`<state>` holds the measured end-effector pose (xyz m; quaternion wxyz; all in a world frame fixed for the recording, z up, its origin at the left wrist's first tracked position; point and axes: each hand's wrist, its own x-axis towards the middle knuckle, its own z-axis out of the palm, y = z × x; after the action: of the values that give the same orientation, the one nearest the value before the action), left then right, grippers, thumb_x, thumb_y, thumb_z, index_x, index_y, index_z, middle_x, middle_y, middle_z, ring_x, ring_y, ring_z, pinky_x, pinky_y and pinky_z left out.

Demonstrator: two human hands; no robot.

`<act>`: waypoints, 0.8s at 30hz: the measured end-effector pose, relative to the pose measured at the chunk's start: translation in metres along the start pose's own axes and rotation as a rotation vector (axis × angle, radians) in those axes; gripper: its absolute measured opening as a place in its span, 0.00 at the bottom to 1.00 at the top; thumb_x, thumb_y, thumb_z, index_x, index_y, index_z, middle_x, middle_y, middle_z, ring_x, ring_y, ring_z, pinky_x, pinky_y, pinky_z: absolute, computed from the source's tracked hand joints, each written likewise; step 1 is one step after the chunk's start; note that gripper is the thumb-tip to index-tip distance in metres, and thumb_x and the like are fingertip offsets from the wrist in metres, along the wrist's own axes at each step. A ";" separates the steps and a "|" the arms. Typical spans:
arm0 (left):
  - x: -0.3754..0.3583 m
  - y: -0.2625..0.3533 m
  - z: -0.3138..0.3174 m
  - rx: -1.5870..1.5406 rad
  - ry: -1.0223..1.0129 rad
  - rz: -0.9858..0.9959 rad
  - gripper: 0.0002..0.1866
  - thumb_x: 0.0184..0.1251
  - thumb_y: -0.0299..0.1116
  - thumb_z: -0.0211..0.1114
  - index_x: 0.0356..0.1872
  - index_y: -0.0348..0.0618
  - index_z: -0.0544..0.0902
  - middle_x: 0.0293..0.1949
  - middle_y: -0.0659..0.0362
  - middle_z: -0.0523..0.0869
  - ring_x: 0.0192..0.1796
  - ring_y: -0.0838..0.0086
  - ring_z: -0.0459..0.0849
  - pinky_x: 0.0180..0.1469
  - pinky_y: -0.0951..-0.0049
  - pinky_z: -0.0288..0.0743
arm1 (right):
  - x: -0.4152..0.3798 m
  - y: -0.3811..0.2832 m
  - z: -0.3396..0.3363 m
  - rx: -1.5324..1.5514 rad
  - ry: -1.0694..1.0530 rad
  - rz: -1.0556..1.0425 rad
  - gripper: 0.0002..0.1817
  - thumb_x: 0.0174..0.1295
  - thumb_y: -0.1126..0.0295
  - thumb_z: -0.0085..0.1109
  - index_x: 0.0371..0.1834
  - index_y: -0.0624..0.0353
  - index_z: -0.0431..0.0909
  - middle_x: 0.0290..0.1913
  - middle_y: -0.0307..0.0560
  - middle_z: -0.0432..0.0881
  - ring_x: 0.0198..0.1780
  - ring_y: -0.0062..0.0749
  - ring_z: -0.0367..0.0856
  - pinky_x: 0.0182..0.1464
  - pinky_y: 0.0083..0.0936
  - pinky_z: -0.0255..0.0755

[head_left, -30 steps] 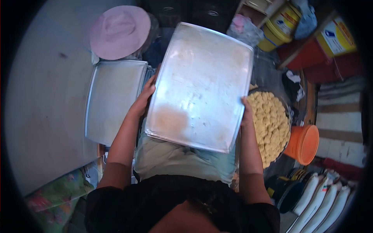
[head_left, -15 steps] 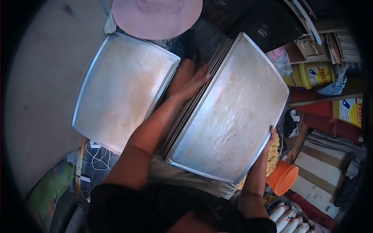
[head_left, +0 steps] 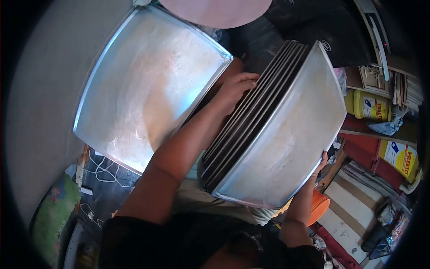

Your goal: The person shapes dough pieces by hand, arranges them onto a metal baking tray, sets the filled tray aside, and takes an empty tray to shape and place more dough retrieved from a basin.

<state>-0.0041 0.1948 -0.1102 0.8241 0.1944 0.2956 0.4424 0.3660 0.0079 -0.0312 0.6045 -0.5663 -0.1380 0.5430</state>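
Note:
A tilted stack of metal baking trays point(head_left: 286, 130) is held up in front of me, its several stacked edges facing left with gaps between them. My left hand point(head_left: 237, 87) lies against the upper left edges, its fingers curled over the rims and its underside hidden. At the lower right edge, my right hand point(head_left: 321, 163) grips the stack; the thumb shows and the other fingers are hidden behind the trays. Another metal baking tray point(head_left: 143, 80) lies left of the stack, beyond my left forearm.
A pink round surface point(head_left: 219, 10) is at the top, near black cases point(head_left: 322, 27). On the right are yellow buckets point(head_left: 369, 105), an orange bucket point(head_left: 319, 207) and a white slatted board point(head_left: 351, 201). White cables point(head_left: 105, 170) lie at lower left.
The held stack has tilted further, so more of its left edges show and the gaps between trays look wider. It sits farther right in view, with both hands still on it.

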 end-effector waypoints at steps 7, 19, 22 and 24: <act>0.000 0.008 -0.006 0.295 -0.027 0.101 0.22 0.61 0.23 0.70 0.58 0.36 0.82 0.50 0.56 0.84 0.47 0.78 0.82 0.52 0.80 0.76 | -0.006 0.001 0.012 -0.137 0.127 -0.013 0.45 0.55 0.37 0.57 0.70 0.57 0.67 0.64 0.52 0.76 0.63 0.47 0.74 0.62 0.44 0.72; -0.004 0.009 -0.007 0.669 -0.035 0.376 0.09 0.64 0.28 0.68 0.44 0.41 0.87 0.54 0.52 0.84 0.51 0.69 0.83 0.50 0.72 0.77 | -0.003 0.003 0.017 -0.208 0.086 -0.035 0.50 0.51 0.36 0.60 0.72 0.59 0.65 0.62 0.55 0.77 0.60 0.50 0.78 0.58 0.45 0.77; -0.008 0.015 -0.005 0.729 -0.060 0.415 0.10 0.63 0.31 0.70 0.43 0.40 0.87 0.64 0.48 0.77 0.60 0.63 0.80 0.53 0.69 0.77 | -0.002 0.003 0.013 -0.220 0.095 -0.040 0.50 0.51 0.35 0.60 0.72 0.60 0.65 0.62 0.55 0.76 0.60 0.51 0.78 0.58 0.45 0.77; -0.013 0.022 -0.002 0.729 -0.085 0.367 0.11 0.63 0.33 0.71 0.43 0.40 0.87 0.66 0.47 0.75 0.63 0.61 0.79 0.56 0.67 0.77 | -0.001 0.004 0.009 -0.224 0.103 -0.041 0.51 0.51 0.35 0.60 0.72 0.60 0.64 0.62 0.56 0.76 0.60 0.51 0.78 0.58 0.45 0.77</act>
<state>-0.0251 0.1955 -0.0948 0.6200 0.5415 0.3591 0.4399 0.3567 0.0112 -0.0311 0.5545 -0.6547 -0.1779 0.4820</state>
